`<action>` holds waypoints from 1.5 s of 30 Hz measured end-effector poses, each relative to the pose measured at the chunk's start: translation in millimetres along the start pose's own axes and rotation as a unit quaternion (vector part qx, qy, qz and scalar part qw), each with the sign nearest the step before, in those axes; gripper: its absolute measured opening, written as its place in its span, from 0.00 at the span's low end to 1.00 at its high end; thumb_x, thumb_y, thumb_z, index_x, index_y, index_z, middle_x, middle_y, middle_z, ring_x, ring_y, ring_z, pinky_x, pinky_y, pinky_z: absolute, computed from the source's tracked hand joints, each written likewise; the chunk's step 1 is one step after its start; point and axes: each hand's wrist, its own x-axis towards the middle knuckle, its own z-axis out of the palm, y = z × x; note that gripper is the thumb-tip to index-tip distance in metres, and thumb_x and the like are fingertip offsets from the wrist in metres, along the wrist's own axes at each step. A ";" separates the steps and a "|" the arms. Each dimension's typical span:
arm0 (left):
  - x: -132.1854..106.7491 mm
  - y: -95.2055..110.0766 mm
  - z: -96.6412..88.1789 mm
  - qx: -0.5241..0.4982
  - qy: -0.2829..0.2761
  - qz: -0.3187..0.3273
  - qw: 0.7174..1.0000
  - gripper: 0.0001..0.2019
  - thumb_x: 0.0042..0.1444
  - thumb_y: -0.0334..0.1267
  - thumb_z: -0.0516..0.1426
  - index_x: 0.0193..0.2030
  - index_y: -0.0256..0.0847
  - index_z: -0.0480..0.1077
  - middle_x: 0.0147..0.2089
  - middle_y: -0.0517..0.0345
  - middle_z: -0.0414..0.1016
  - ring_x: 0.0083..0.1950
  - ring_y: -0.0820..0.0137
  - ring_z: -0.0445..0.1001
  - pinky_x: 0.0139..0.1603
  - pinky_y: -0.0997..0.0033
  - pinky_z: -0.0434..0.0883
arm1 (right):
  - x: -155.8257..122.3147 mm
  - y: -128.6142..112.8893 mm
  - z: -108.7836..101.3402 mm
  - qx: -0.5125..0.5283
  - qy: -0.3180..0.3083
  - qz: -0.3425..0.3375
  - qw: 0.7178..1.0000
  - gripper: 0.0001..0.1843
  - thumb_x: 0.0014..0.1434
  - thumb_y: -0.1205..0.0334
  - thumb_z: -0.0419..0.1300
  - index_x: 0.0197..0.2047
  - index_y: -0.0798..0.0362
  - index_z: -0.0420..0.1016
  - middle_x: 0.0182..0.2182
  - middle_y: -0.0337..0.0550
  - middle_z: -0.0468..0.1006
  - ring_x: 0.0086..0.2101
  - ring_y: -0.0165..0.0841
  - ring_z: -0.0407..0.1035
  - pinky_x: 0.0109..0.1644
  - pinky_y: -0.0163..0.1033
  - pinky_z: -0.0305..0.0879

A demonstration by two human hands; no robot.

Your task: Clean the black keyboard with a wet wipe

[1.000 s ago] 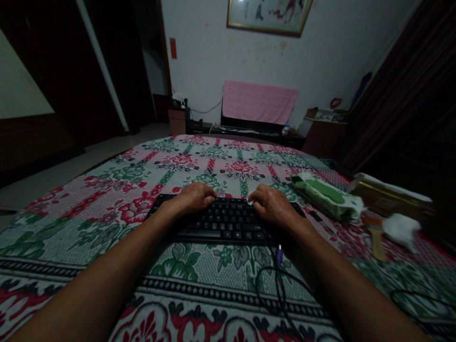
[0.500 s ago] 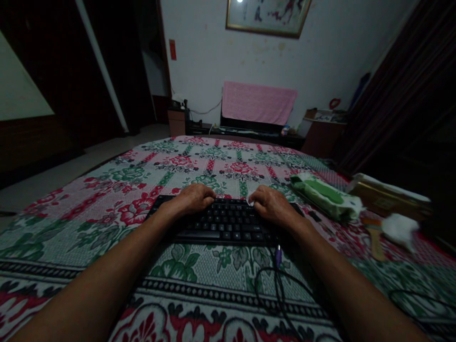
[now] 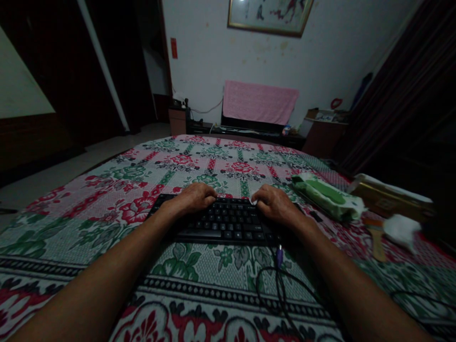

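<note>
Slightly rightward, the right hand (image 3: pixel 273 203) has slid along the far edge of the keyboard (image 3: pixel 231 221), so the rubbing seems to advance. Its fingers pinch a white wad (image 3: pixel 253 202); the left hand (image 3: pixel 195 196) curls over the keys, its grip too dim to tell. Keyboard lies on the cloth (image 3: pixel 210 164).

No text can be read: markings on the keyboard (image 3: pixel 228 222) are too small.
</note>
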 end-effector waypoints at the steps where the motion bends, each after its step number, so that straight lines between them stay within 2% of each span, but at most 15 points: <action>1: -0.3 0.5 -0.3 0.001 0.000 -0.001 1.000 0.14 0.53 0.39 0.48 0.42 0.44 0.72 0.42 0.58 0.75 0.42 0.68 0.72 0.41 0.74 0.65 | -0.4 1.7 -0.7 0.001 -0.003 0.006 1.000 0.14 0.51 0.68 0.50 0.36 0.50 0.74 0.31 0.41 0.69 0.33 0.30 0.63 0.37 0.33 0.55; 6: -0.7 2.3 -0.8 0.010 -0.003 -0.013 1.000 0.14 0.53 0.39 0.48 0.42 0.44 0.72 0.42 0.59 0.75 0.43 0.69 0.71 0.42 0.74 0.65 | -2.3 5.2 -5.4 0.000 -0.011 0.028 1.000 0.12 0.50 0.68 0.50 0.34 0.52 0.74 0.30 0.42 0.69 0.33 0.31 0.64 0.37 0.33 0.55; 13: 0.1 -0.4 0.3 0.004 0.000 0.001 1.000 0.14 0.53 0.38 0.48 0.42 0.45 0.72 0.41 0.59 0.75 0.42 0.69 0.71 0.42 0.74 0.65 | 0.6 -5.5 2.0 0.006 0.023 -0.029 0.999 0.14 0.51 0.69 0.49 0.36 0.51 0.74 0.31 0.42 0.68 0.32 0.31 0.63 0.36 0.33 0.55; 18: -0.9 0.1 0.2 0.013 0.005 -0.007 1.000 0.14 0.52 0.37 0.48 0.42 0.44 0.72 0.42 0.58 0.75 0.43 0.68 0.71 0.43 0.73 0.65 | -1.0 8.3 3.4 0.030 0.025 -0.043 0.998 0.14 0.49 0.70 0.49 0.35 0.52 0.74 0.29 0.42 0.69 0.32 0.31 0.63 0.36 0.33 0.56; 23: -0.1 0.5 0.3 0.002 -0.001 -0.004 1.000 0.14 0.52 0.38 0.48 0.42 0.44 0.72 0.42 0.58 0.75 0.42 0.69 0.71 0.42 0.74 0.65 | -4.1 21.1 3.0 0.049 0.046 -0.025 0.997 0.14 0.48 0.69 0.49 0.33 0.52 0.75 0.29 0.42 0.70 0.31 0.31 0.65 0.36 0.34 0.58; 27: 0.0 0.0 0.2 -0.005 -0.002 -0.004 1.000 0.15 0.53 0.39 0.48 0.42 0.43 0.72 0.42 0.58 0.75 0.42 0.69 0.72 0.42 0.74 0.65 | -6.6 26.0 3.1 0.096 0.057 0.026 0.993 0.13 0.48 0.68 0.50 0.33 0.52 0.75 0.30 0.42 0.73 0.32 0.31 0.67 0.38 0.34 0.60; 31: -1.3 -3.5 -5.0 -0.013 0.007 0.012 1.000 0.15 0.54 0.37 0.46 0.41 0.43 0.73 0.41 0.59 0.76 0.42 0.69 0.72 0.42 0.74 0.65 | -7.1 35.4 1.8 0.184 0.091 0.115 0.972 0.13 0.50 0.62 0.50 0.35 0.53 0.75 0.33 0.41 0.76 0.35 0.32 0.69 0.40 0.35 0.62; 33: -2.5 -6.4 -10.8 -0.005 0.028 -0.012 1.000 0.16 0.54 0.37 0.46 0.41 0.43 0.73 0.41 0.60 0.76 0.42 0.70 0.72 0.43 0.75 0.64 | -7.4 41.8 0.4 0.210 0.105 0.167 0.957 0.14 0.49 0.60 0.51 0.35 0.52 0.75 0.32 0.41 0.77 0.34 0.33 0.70 0.40 0.37 0.63; 36: -5.4 -12.4 -20.9 0.043 0.058 -0.083 0.994 0.16 0.52 0.39 0.47 0.43 0.44 0.72 0.44 0.60 0.75 0.46 0.68 0.71 0.45 0.74 0.64 | -10.1 49.7 -1.6 0.218 0.126 0.216 0.943 0.14 0.48 0.58 0.52 0.34 0.52 0.75 0.33 0.41 0.78 0.35 0.36 0.70 0.42 0.39 0.63; 38: -8.4 -18.1 -26.3 0.070 0.039 -0.129 0.988 0.17 0.51 0.40 0.48 0.44 0.44 0.72 0.45 0.58 0.75 0.47 0.66 0.70 0.45 0.73 0.64 | -13.9 52.3 -2.3 0.216 0.134 0.239 0.937 0.14 0.47 0.57 0.53 0.33 0.53 0.76 0.33 0.42 0.78 0.37 0.37 0.70 0.43 0.39 0.63; 41: -13.9 -29.1 -30.9 0.071 -0.025 -0.174 0.982 0.17 0.50 0.44 0.48 0.43 0.45 0.72 0.45 0.57 0.75 0.46 0.65 0.71 0.45 0.73 0.64 | -21.3 51.0 -2.6 0.227 0.139 0.287 0.920 0.14 0.46 0.56 0.54 0.33 0.53 0.76 0.33 0.42 0.78 0.36 0.37 0.70 0.43 0.39 0.63; 45: -19.8 -42.8 -33.0 0.082 -0.076 -0.198 0.974 0.20 0.52 0.46 0.46 0.44 0.43 0.71 0.45 0.53 0.74 0.46 0.63 0.71 0.45 0.70 0.65 | -30.7 42.6 -3.8 0.273 0.143 0.315 0.898 0.17 0.45 0.54 0.54 0.34 0.54 0.76 0.31 0.43 0.78 0.33 0.36 0.70 0.39 0.38 0.64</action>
